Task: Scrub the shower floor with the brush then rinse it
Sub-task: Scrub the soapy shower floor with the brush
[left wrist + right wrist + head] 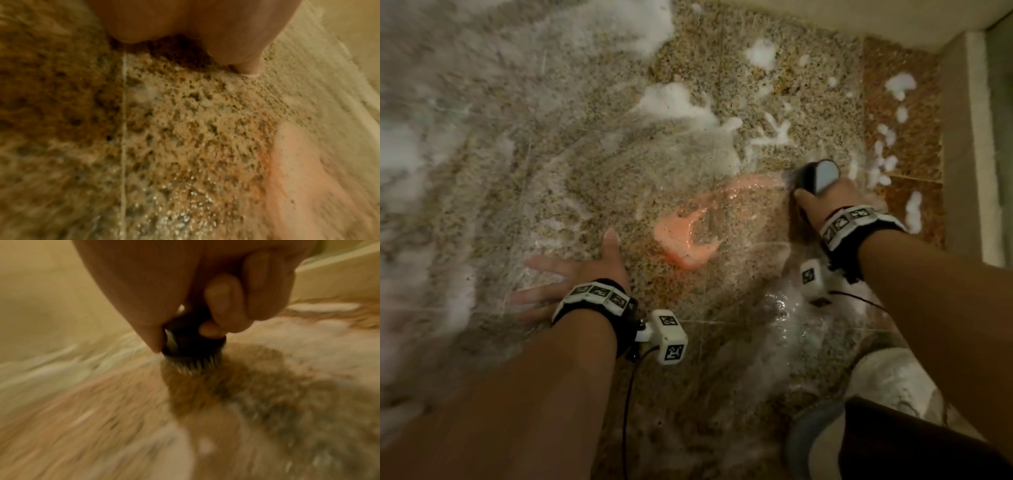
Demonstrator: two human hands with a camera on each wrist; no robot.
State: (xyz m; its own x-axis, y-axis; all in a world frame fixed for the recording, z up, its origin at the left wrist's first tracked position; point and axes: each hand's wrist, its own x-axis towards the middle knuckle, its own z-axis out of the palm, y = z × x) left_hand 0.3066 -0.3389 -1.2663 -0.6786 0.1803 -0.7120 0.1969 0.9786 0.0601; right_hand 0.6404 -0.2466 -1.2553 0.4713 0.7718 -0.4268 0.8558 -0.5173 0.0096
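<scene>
The shower floor (592, 178) is speckled tan stone, wet and streaked with white foam (674, 99). A pink smear of cleaner (688, 236) lies in the middle. My right hand (822, 202) grips a dark scrub brush (815, 176) at the right end of the smear. In the right wrist view its fingers curl round the black brush (191, 340), whose pale bristles (185, 368) press on the floor (246, 394). My left hand (571, 274) lies flat on the wet floor with fingers spread. The left wrist view shows its fingers (232, 42) resting on the stone (185, 121).
A pale raised curb (969, 137) and a glass edge run along the right. A beige wall base (859, 17) bounds the far side. Foam blobs (887, 150) dot the orange-brown tiles beside the curb. A light, rounded object (893, 380) sits at lower right beside my dark clothing.
</scene>
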